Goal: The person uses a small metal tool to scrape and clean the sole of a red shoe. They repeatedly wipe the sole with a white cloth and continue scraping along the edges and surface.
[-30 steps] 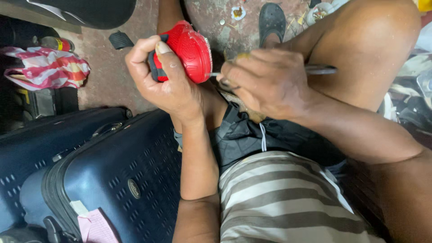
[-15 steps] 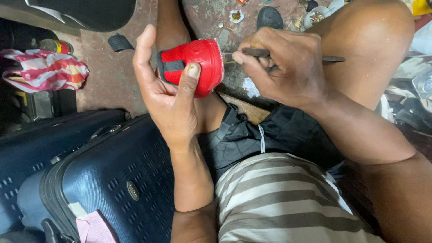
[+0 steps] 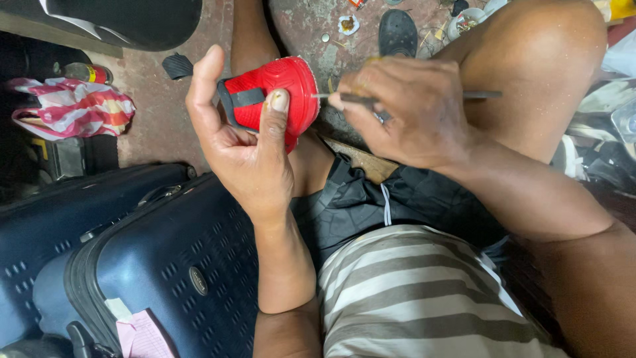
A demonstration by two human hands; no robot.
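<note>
Left hand [image 3: 242, 149] grips a small red fabric shoe [image 3: 275, 96]; right hand [image 3: 404, 109] pinches a thin metal awl [image 3: 480, 95].

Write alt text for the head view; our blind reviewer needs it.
A left hand holds a small red shoe while the right hand presses a thin metal tool against its sole edge. Blue suitcases lie beside the seated person.
</note>
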